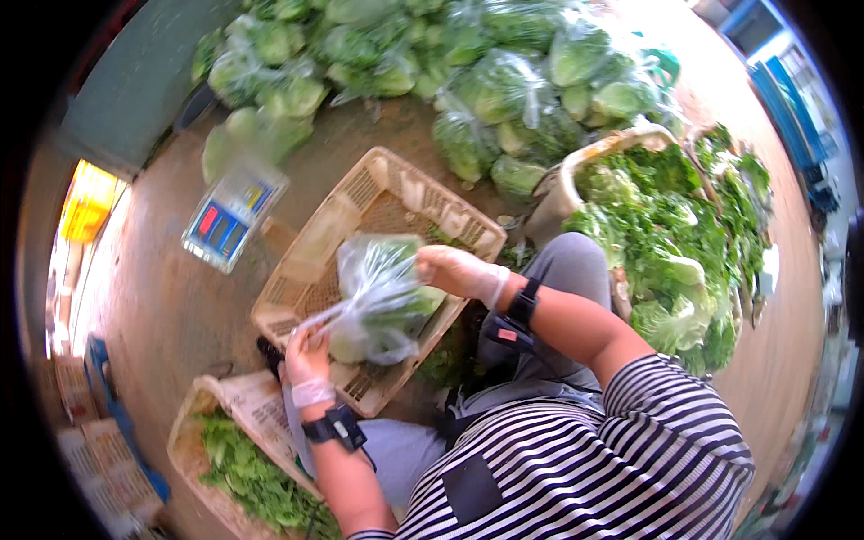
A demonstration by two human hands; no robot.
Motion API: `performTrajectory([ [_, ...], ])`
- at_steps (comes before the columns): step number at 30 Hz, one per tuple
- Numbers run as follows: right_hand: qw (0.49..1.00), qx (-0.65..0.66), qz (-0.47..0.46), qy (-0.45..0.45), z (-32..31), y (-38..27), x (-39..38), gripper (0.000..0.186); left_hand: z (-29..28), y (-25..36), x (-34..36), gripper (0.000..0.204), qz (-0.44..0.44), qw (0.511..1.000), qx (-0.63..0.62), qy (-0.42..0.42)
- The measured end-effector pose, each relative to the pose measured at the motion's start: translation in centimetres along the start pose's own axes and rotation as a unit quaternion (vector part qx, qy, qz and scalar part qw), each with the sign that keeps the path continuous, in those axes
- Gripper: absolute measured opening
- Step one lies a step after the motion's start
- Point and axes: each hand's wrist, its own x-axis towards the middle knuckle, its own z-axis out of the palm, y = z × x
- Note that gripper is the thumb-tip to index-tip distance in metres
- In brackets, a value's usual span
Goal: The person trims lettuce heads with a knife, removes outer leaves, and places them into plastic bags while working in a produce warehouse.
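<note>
A clear plastic bag [382, 292] with green leafy vegetable inside is held over a cream plastic crate [310, 225]. My left hand [309, 360], in a thin see-through glove, pinches the bag's gathered, stretched neck at its lower left. On the bag's right side my right hand [450, 273], gloved as well, is closed with its fingers curled in. Whether it grips the film or something small there is hidden. Part of another pale green vegetable shows beneath the bag, inside the crate.
Many bagged green heads [513, 85] lie piled at the back. A blue-panelled scale [229, 220] stands left of the crate. At right, a large basket [562, 193] is heaped with loose leaves; a cream basket [193, 432] of greens sits at lower left.
</note>
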Motion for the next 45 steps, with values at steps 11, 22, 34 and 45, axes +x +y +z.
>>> performTrajectory([
  [11,0.967,-0.211,0.064,0.126,1.8,-1.8,-1.0,0.029,-0.9,0.1,-0.6,0.018,-0.004,0.98,0.12,-0.158],
  [22,0.913,0.268,0.039,0.304,-7.6,-1.9,6.1,0.017,1.9,-2.1,-2.3,0.013,0.003,0.954,-0.186,-0.237],
  [34,0.851,-0.497,0.147,0.084,12.6,-0.5,-1.3,0.044,5.3,-2.5,-3.5,0.054,0.127,0.913,0.094,-0.375],
  [45,0.758,-0.626,-0.01,0.181,3.1,-2.7,7.1,0.013,2.5,-2.6,-5.7,0.036,0.194,0.794,0.491,-0.302],
])
